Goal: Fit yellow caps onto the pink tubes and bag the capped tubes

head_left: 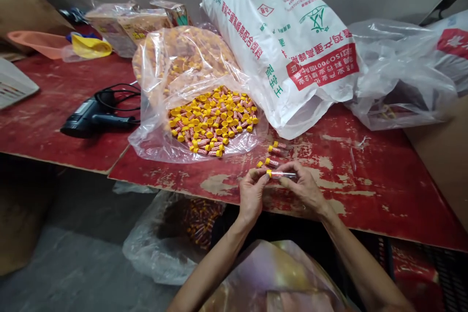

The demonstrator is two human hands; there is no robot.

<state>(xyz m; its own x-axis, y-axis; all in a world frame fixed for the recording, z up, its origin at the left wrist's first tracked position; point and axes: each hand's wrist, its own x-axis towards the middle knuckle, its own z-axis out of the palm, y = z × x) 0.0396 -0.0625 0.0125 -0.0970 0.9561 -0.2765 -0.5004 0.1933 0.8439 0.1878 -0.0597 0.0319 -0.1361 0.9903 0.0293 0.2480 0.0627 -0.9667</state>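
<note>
A small yellow-capped tube [281, 174] lies crosswise between my hands over the table's front edge. My left hand [252, 195] pinches it at the yellow cap end. At the other end, which looks clear and shiny, the fingers of my right hand [303, 187] are closed on it. Just beyond my fingers, several loose tubes [277, 150] with yellow caps and red-and-white bodies rest on the table. Farther back to the left, an open clear plastic bag [153, 148] spills a heap of the same capped tubes [215, 119].
On the red, worn table [365, 165] stand a large white printed sack [248, 34] and a clear bag [398, 78]. A heat gun [87, 119] with its cord lies left. Orange [40, 43] and yellow scoops [89, 46] sit behind. Below the edge, another plastic bag [153, 248] holds tubes.
</note>
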